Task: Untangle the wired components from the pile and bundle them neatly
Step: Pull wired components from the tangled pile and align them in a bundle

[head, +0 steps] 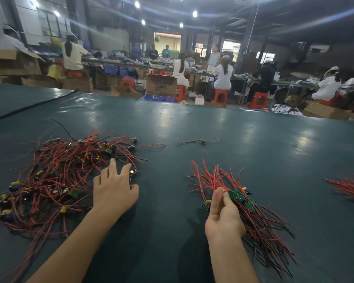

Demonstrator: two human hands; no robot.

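A tangled pile of red-wired components (65, 172) with small green boards and yellow-blue parts spreads over the left of the dark green table (192, 123). My left hand (113, 188) hovers at the pile's right edge, fingers spread and straight, holding nothing. My right hand (223, 213) grips a gathered bundle of wired components (251, 217); its green boards sit by my fingertips, red wires fan out above and trail below to the right. One single wired component (202, 141) lies apart, farther back in the middle.
Another bunch of red wires (349, 188) lies at the right edge. A black cable (29, 107) runs across the far left of the table. Beyond the far edge sit people on red stools, cardboard boxes and other workbenches.
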